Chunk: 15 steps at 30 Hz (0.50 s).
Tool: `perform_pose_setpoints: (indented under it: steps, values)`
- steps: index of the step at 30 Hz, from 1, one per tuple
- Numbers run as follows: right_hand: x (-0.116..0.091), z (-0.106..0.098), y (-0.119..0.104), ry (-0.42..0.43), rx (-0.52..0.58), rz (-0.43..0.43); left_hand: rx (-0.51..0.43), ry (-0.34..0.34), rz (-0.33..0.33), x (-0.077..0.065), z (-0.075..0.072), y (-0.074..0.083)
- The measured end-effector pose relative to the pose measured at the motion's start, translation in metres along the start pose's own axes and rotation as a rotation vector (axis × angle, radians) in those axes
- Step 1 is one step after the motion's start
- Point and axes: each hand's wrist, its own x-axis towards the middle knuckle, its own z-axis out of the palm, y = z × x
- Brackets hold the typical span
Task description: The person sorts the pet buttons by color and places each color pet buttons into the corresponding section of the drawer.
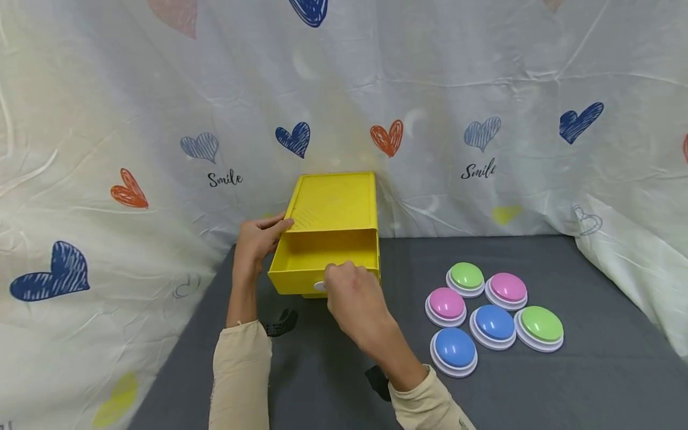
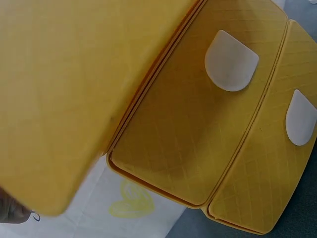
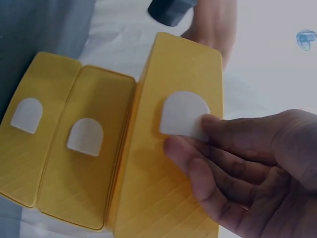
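Note:
A small yellow drawer cabinet (image 1: 334,200) stands at the back of the table, its top drawer (image 1: 295,283) pulled well out. My right hand (image 1: 356,298) pinches the white rounded handle (image 3: 182,114) of that drawer between thumb and fingers. At the cabinet's left side rests my left hand (image 1: 258,239), with a fingertip on the top edge; the cabinet partly hides its other fingers. Below, the middle drawer (image 3: 89,183) and the bottom drawer (image 3: 25,168) are pushed in, each with its own white handle. Only a bit of the left hand appears in the left wrist view.
Right of the cabinet lie several round push buttons on white bases, among them a green button (image 1: 466,276), a pink button (image 1: 446,303) and a blue button (image 1: 454,349). Behind the dark grey table (image 1: 602,382) hangs a white curtain (image 1: 430,60) printed with hearts.

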Motion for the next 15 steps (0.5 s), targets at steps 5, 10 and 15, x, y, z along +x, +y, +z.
perform_pose_setpoints:
  steps: [5,10,15]
  values:
    - [-0.006,-0.006,-0.005,-0.028,-0.002,-0.005,-0.015,0.026,0.01,0.0,0.0,-0.003]
    - [-0.012,-0.023,-0.006,-0.095,0.101,0.045,-0.041,0.032,0.017,0.0,0.0,-0.005]
    - [-0.022,-0.046,0.016,0.037,0.211,0.157,-0.061,0.037,0.016,-0.001,0.002,-0.006]
